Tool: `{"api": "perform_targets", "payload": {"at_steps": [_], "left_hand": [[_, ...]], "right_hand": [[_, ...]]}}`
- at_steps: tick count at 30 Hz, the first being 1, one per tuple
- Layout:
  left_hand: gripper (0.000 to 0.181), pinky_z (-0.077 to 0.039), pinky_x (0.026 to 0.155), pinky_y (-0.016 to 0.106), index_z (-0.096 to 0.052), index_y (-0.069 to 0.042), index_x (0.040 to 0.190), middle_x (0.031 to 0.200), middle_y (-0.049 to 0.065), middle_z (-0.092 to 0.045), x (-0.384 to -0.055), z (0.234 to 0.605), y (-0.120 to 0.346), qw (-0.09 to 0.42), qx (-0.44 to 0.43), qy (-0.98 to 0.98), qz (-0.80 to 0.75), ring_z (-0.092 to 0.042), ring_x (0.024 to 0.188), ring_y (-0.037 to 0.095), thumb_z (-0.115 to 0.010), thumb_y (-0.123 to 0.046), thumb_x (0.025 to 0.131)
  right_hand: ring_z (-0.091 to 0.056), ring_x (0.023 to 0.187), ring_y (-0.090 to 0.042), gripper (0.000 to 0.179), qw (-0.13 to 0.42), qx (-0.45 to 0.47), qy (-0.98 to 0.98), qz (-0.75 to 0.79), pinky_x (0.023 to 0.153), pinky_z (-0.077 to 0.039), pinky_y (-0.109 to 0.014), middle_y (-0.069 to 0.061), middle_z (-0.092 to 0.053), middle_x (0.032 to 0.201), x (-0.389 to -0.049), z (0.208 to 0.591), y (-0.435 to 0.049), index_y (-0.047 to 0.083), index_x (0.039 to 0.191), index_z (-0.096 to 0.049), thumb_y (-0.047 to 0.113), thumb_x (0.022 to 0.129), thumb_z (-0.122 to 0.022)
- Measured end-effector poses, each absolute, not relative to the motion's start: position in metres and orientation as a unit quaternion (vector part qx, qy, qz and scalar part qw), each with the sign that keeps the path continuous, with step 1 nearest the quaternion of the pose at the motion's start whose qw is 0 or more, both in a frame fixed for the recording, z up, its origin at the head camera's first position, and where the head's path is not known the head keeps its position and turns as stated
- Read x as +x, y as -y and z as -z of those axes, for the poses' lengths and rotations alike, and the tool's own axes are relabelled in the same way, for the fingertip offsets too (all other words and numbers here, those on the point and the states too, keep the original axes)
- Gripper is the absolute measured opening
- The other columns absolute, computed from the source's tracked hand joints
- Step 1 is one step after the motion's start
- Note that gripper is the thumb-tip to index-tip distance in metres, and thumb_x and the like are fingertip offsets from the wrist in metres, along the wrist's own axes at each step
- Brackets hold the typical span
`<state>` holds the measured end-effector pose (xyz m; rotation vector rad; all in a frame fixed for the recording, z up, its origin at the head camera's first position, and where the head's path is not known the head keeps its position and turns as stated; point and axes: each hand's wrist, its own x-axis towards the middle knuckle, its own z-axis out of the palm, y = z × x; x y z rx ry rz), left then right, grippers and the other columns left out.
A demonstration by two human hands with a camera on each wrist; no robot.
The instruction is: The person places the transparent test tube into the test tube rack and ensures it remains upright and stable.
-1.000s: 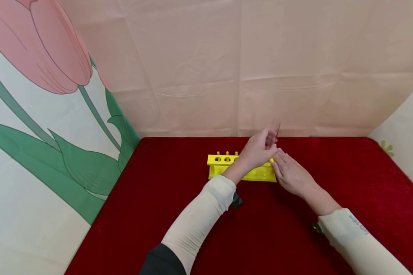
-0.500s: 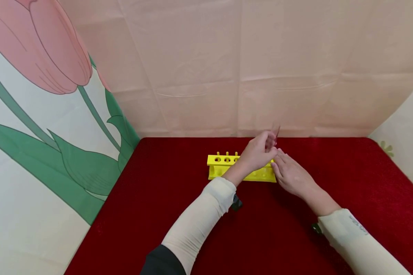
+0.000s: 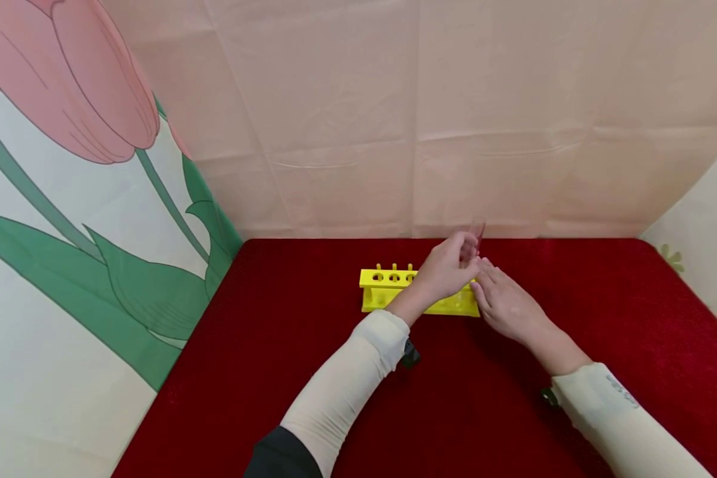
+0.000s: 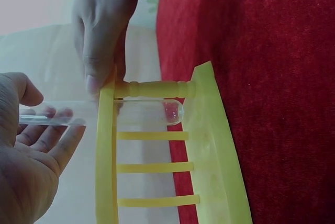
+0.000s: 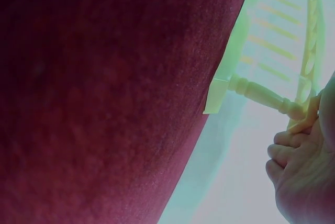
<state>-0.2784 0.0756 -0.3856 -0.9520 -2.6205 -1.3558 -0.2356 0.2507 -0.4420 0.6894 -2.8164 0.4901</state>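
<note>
A yellow test tube rack [image 3: 373, 280] stands on the red table, its right end between my hands. My left hand [image 3: 445, 269] holds a clear glass test tube [image 4: 149, 112] between thumb and fingers above the rack's end hole. In the left wrist view the tube passes through the top plate, its rounded bottom close to the base; whether they touch I cannot tell. The tube's upper end shows above the left hand in the head view. My right hand [image 3: 508, 302] grips the right end of the top plate, with its thumb and fingers at the plate's corner beside the post.
Red cloth covers the table [image 3: 311, 372]. Behind it hangs a pinkish-beige curtain [image 3: 334, 133], with a tulip print at the left. Several drying pegs [image 3: 394, 267] rise along the rack's back. The left forearm crosses in front of the rack.
My left hand and the test tube have come down slightly toward the rack. The right hand and the rack have stayed in place.
</note>
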Motion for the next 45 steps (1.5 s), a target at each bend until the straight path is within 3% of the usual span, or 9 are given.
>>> {"api": "perform_targets", "payload": {"at_steps": [13, 45], "left_hand": [[0.033, -0.046, 0.089, 0.009, -0.054, -0.009, 0.129, 0.110, -0.003, -0.062, -0.2770, 0.3882, -0.0747, 0.026, -0.311, 0.847, 0.429, -0.058, 0.099, 0.005, -0.062, -0.016, 0.098], [0.032, -0.046, 0.087, 0.010, -0.052, -0.012, 0.128, 0.113, -0.003, -0.062, -0.2756, 0.3957, -0.0729, 0.014, -0.315, 0.845, 0.431, -0.058, 0.102, 0.006, -0.061, -0.017, 0.097]], "right_hand": [[-0.032, 0.144, -0.049, 0.051, 0.117, 0.244, 0.948, -0.166, 0.114, -0.030, -0.062, -0.031, -0.034, 0.156, -0.2350, 0.4413, -0.2501, -0.010, 0.150, -0.037, 0.018, 0.108, -0.042], [-0.028, 0.147, -0.047, 0.055, 0.099, 0.236, 0.952, -0.167, 0.116, -0.028, -0.061, -0.028, -0.029, 0.160, -0.2350, 0.4412, -0.2497, -0.008, 0.154, -0.030, 0.017, 0.107, -0.045]]}}
